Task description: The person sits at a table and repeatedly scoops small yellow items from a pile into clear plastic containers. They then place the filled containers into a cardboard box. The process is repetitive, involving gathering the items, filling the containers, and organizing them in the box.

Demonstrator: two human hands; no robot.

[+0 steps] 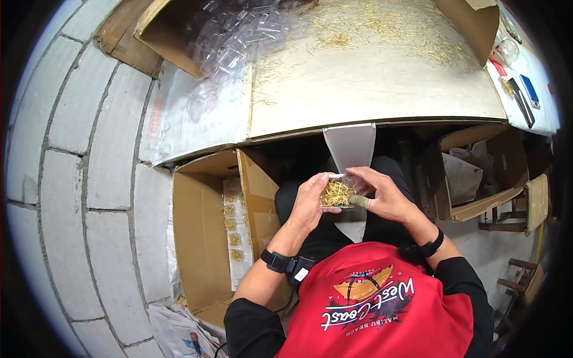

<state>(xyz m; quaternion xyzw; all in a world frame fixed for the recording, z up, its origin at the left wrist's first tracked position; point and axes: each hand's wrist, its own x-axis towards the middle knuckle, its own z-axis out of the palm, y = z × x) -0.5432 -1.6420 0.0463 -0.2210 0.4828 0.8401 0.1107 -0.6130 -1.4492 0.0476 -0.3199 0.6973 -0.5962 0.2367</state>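
Observation:
A small clear plastic box, filled with thin gold-coloured hooks, is held over my lap. My left hand grips its left side, thumb near the top corner and fingers beneath. On the other side my right hand is closed at the box's right edge, its covered thumb against the lower right corner and its fingers along the top. Just beyond the box, a white chute-like piece slopes down from the table edge. Loose gold hooks lie scattered over the pale tabletop.
Empty clear boxes are heaped at the table's far left. An open carton at my left contains filled boxes in a row. To the right stands another carton with crumpled bags. A blue case and black tweezers lie far right.

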